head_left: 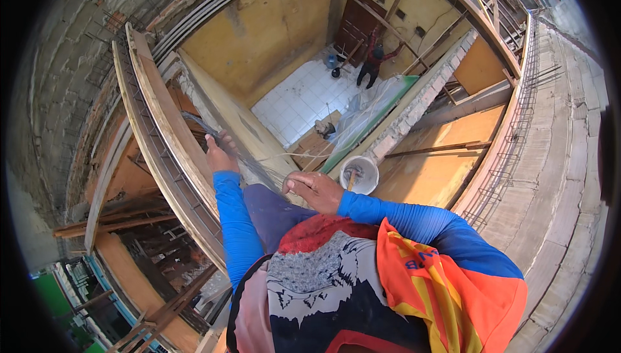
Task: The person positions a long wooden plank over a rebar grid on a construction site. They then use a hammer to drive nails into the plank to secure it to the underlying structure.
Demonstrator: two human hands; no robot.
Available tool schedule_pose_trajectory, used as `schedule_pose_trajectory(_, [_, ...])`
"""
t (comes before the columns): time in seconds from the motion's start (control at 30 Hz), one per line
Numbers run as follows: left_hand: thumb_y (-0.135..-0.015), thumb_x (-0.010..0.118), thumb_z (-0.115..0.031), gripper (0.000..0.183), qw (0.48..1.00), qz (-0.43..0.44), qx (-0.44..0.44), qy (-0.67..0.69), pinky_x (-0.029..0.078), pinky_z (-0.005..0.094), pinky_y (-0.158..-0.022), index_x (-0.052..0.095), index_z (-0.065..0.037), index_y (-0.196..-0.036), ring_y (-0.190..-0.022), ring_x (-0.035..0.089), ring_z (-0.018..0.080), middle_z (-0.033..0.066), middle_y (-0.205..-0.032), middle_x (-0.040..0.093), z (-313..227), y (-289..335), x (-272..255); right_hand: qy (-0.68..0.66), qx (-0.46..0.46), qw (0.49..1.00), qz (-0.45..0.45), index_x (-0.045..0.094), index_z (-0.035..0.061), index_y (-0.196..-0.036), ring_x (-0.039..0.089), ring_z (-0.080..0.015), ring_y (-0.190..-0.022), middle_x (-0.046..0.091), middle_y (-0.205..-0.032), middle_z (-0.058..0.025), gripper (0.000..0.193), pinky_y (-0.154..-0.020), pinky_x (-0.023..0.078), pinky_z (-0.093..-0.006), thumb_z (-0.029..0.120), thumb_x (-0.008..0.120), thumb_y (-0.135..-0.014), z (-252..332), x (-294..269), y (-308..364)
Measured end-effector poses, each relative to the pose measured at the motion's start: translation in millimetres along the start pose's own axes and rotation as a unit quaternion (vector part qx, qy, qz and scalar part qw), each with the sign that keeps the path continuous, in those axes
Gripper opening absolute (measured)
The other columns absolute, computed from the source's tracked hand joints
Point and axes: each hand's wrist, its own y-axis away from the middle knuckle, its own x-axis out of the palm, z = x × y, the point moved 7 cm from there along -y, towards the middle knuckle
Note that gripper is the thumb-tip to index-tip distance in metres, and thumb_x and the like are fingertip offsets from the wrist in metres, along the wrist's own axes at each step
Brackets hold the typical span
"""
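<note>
left hand (222, 154): fingers curled round thin grey wire bundle (200, 122) | right hand (315, 191): half-curled at its lower end, grip cannot be told | lie: across both hands, long axis slanting upper left to lower right

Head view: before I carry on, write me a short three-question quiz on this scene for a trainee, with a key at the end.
1. Which of the wearer's hands is nearer the white bucket: the left hand or the right hand?
2. True or false: the other person stands on the white tiled floor below.
3. What colour are the wearer's forearm sleeves? A) green B) blue C) white

Key: 1. The right hand. 2. True. 3. B.
</note>
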Motion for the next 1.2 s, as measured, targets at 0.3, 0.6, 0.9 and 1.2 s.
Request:
schedule_pose_trajectory(0.3, [-0.101, 0.05, -0.04, 0.036, 0.985, -0.109, -0.017, 0.132, 0.046, 0.0278, -0.057, 0.056, -0.004, -0.103, -0.064, 0.051, 0.0133, 0.0037, -0.081, 0.057, 0, 50, -18, 0.061, -0.063, 0.995, 0.052, 0.062, 0.0043, -0.101, 0.062, -0.0349, -0.085, 0.065, -0.093, -0.0156, 0.029, -0.079, 0.048, -0.0425, 0.024, 0.041, -0.101, -9, 20, -11])
schedule_pose_trajectory(0.6, [-0.1, 0.052, -0.04, 0.03, 0.959, -0.251, -0.027, 0.127, 0.034, 0.0265, -0.044, 0.054, -0.012, -0.089, -0.051, 0.038, 0.0114, -0.0024, -0.065, 0.041, 23, 34, -85, 0.107, -0.132, 0.985, 0.042, 0.063, 0.0047, -0.101, 0.063, -0.036, -0.09, 0.066, -0.097, -0.0155, 0.025, -0.081, 0.049, -0.043, 0.021, 0.045, -0.099, -15, 38, -11])
schedule_pose_trajectory(0.9, [-0.097, 0.054, -0.043, 0.031, 0.944, -0.254, -0.087, -0.193, 0.037, 0.0243, -0.046, 0.055, -0.014, -0.085, -0.051, 0.042, 0.0099, -0.0023, -0.062, 0.043, -9, 59, -72, 0.079, -0.104, 0.99, 0.057, 0.064, 0.0049, -0.1, 0.062, -0.0366, -0.089, 0.066, -0.095, -0.016, 0.027, -0.08, 0.049, -0.0439, 0.022, 0.043, -0.099, -25, 28, -19])
schedule_pose_trajectory(1.2, [-0.101, 0.039, -0.051, 0.044, 0.968, -0.159, -0.002, 0.192, 0.036, 0.0293, -0.043, 0.057, -0.011, -0.093, -0.053, 0.041, 0.0155, 0.0023, -0.066, 0.046, 14, 13, -83, -0.022, -0.033, 0.996, 0.082, 0.064, 0.003, -0.103, 0.064, -0.0313, -0.093, 0.067, -0.099, -0.0157, 0.03, -0.085, 0.048, -0.0393, 0.023, 0.041, -0.1, -19, 30, -24])
